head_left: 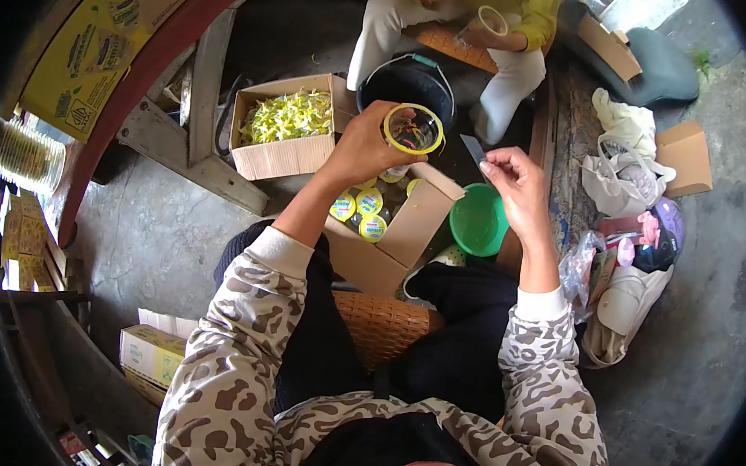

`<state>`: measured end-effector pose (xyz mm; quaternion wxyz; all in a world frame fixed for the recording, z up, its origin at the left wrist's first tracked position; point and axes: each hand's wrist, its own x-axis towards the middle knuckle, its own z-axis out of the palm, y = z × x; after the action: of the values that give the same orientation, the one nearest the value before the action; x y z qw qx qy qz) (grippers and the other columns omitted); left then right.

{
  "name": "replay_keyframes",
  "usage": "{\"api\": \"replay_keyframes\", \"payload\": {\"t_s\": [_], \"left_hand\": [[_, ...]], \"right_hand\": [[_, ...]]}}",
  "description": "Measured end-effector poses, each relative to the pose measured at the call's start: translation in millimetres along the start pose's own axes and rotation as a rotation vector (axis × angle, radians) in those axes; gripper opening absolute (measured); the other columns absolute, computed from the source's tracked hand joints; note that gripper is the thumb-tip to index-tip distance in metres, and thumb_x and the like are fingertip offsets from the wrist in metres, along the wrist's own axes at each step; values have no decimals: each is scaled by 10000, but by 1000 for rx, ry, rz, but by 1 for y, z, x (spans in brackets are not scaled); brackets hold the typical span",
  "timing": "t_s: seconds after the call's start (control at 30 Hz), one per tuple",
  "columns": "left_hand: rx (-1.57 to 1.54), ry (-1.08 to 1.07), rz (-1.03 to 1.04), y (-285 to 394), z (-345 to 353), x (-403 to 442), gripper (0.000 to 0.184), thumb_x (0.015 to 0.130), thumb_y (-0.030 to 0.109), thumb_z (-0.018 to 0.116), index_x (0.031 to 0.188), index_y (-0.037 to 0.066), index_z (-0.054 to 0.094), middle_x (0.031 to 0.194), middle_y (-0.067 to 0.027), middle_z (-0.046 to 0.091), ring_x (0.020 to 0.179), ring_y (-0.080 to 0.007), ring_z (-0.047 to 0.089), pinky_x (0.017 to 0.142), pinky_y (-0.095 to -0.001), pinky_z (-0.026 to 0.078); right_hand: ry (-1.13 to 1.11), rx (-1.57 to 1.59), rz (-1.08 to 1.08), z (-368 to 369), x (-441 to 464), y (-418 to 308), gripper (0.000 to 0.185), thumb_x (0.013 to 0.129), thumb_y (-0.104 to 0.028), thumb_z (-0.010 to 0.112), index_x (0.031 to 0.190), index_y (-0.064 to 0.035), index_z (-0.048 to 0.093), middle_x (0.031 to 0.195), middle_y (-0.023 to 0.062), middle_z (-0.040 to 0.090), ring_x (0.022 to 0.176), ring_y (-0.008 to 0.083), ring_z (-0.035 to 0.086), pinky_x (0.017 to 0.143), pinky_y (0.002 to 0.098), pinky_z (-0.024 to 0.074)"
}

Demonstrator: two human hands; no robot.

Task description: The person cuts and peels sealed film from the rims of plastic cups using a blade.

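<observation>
My left hand is wrapped round a clear plastic cup with a yellow rim, tilted so its mouth faces me. Dark contents with small red and green bits show inside; what they are I cannot make out. Between the thumb and fingers of my right hand is a thin flat metal blade, its tip pointing toward the cup but apart from it. Below the cup stands an open cardboard box with several yellow-lidded cups in it. A green plastic bowl lies below my right hand.
A carton of yellow strips stands at the left, beside a black bucket. Across from me sits a co-worker holding a clear cup. Bags and a helmet-like item lie at the right. A wooden frame stands left.
</observation>
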<state>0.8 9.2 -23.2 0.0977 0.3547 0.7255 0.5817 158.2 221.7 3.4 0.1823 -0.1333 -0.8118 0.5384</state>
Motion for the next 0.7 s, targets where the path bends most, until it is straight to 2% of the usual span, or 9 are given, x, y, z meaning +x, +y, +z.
{"api": "replay_keyframes", "payload": {"t_s": [0.03, 0.13, 0.2, 0.33, 0.4, 0.47, 0.53, 0.63, 0.7], "left_hand": [[-4, 24, 4, -1, 2, 0, 638, 624, 218, 906, 1139, -10, 607, 1109, -129, 661, 1048, -220, 647, 916, -312, 501], [-25, -34, -52, 2, 0, 4, 632, 627, 217, 907, 1127, -12, 595, 1155, -132, 642, 1067, -193, 636, 911, -306, 500], [-6, -80, -92, 2, 0, 9, 645, 642, 205, 900, 1153, -9, 570, 1185, -126, 629, 1086, -181, 624, 928, -306, 495], [-46, -115, -14, -15, 13, 16, 689, 662, 170, 891, 1222, 7, 524, 1175, -106, 632, 1089, -179, 613, 966, -307, 481], [-157, -200, 8, -16, 24, 15, 671, 666, 139, 888, 1219, 16, 528, 1174, -104, 629, 1091, -165, 608, 965, -304, 480], [-132, -234, 19, -13, 32, 14, 648, 674, 99, 879, 1216, 25, 532, 1149, -95, 640, 1079, -150, 610, 961, -303, 480], [-100, -257, -32, -6, 37, 12, 623, 684, 92, 872, 1207, 27, 539, 1116, -83, 653, 1062, -140, 616, 955, -302, 481], [-99, -245, -22, 1, 34, 8, 626, 696, 109, 866, 1225, 30, 541, 1101, -77, 659, 1054, -138, 617, 958, -302, 478], [-96, -240, -27, 1, 31, 6, 632, 698, 112, 865, 1233, 30, 539, 1108, -78, 656, 1059, -138, 614, 961, -300, 476]], "right_hand": [[1, -35, -57, 0, 2, 0, 97, 868, -33, 708, 942, 19, 672, 849, 22, 644, 723, 72, 560, 667, 230, 454], [11, -51, -101, -5, 2, 1, 97, 875, -30, 700, 948, 23, 666, 852, 32, 642, 734, 73, 571, 680, 233, 460], [59, -9, -83, -8, 1, 5, 94, 882, -25, 692, 961, 19, 664, 869, 34, 652, 752, 73, 583, 704, 233, 471], [80, 18, -38, -14, 1, 12, 107, 893, -26, 680, 988, 18, 656, 873, 32, 674, 780, 71, 604, 735, 229, 485], [105, 26, -58, -11, 1, 11, 98, 897, -24, 674, 982, 17, 650, 849, 41, 677, 770, 69, 607, 713, 236, 489], [99, -33, -82, -9, 0, 11, 87, 899, -18, 668, 975, 16, 643, 840, 59, 678, 760, 70, 610, 689, 244, 493], [107, -86, -82, -6, -4, 1, 81, 887, 0, 664, 964, 14, 641, 844, 81, 675, 749, 91, 621, 673, 252, 496], [80, -195, -238, -2, -5, 1, 104, 855, 32, 662, 956, 14, 647, 866, 98, 666, 720, 158, 639, 666, 271, 498], [78, -205, -250, -2, -5, 0, 101, 855, 34, 659, 953, 13, 648, 864, 95, 663, 713, 161, 635, 658, 277, 495]]}}
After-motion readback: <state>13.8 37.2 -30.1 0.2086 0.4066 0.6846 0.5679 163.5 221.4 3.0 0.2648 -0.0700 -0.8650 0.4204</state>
